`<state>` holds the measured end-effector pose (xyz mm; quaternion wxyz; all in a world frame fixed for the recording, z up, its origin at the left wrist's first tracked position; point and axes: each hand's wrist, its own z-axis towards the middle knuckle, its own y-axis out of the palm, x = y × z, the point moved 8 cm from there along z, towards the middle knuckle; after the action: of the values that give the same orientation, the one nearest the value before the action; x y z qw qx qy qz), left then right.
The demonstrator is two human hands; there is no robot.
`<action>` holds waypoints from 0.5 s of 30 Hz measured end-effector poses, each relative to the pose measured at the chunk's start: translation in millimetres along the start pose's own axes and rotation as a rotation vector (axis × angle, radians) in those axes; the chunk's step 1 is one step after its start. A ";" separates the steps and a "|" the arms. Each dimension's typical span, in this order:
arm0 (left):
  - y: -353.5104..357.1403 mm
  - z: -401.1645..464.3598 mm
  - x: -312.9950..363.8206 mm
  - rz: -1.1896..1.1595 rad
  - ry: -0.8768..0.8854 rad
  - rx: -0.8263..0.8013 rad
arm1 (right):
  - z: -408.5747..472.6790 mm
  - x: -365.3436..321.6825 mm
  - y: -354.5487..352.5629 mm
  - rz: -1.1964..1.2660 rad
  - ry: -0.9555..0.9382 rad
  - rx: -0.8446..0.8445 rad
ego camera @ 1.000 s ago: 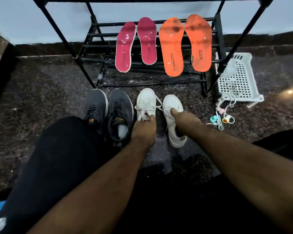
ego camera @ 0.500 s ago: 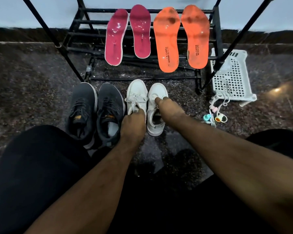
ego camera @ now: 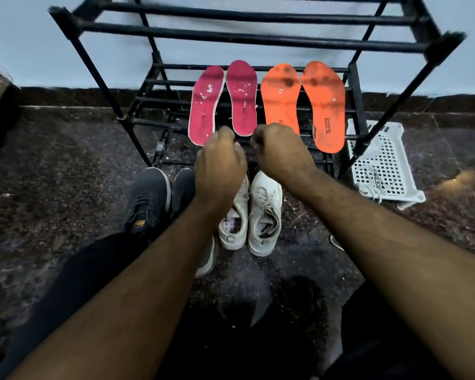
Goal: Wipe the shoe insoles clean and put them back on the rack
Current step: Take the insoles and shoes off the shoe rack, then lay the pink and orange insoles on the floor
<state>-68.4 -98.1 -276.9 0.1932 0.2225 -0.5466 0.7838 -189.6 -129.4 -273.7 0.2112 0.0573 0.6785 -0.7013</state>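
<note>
Two pink insoles [ego camera: 206, 105] and two orange insoles [ego camera: 324, 105] lean on the lower bars of a black shoe rack [ego camera: 247, 39], all spotted with white and dark marks. My left hand [ego camera: 220, 163] hovers just below the pink pair, fingers loosely curled, holding nothing. Beside it, my right hand [ego camera: 280, 149] is raised over the heel of the left orange insole, fingers curled and empty. Both hands are blurred. No cloth is in view.
A pair of white sneakers [ego camera: 263, 212] and a pair of grey sneakers [ego camera: 148, 198] stand on the dark speckled floor in front of the rack. A white perforated basket [ego camera: 381, 165] with laces lies at the right. My knees frame the bottom.
Both hands let go of the white sneakers and rose toward the insoles on the rack. The white shoes now stand side by side. The camera tilted up, showing more of the rack.
</note>
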 end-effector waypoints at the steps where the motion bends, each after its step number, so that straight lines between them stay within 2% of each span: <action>1: -6.3 13.2 -4.9 0.030 -0.020 0.028 | 11.6 -5.1 -1.6 0.017 -0.018 0.029; 5: -9.8 68.1 -40.0 0.180 -0.158 -0.008 | 70.0 -10.3 -6.9 -0.079 -0.011 0.141; 10: 3.1 115.4 -73.2 0.022 -0.308 -0.013 | 128.0 -14.2 3.6 -0.139 0.061 0.142; 15: 25.2 139.0 -93.2 -0.109 -0.460 -0.052 | 130.5 -5.6 43.1 -0.170 0.167 0.035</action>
<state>14.0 -242.9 -306.4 0.1113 0.4196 -0.5833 0.6866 -141.5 -255.1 -302.1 0.0926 0.0615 0.6839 -0.7211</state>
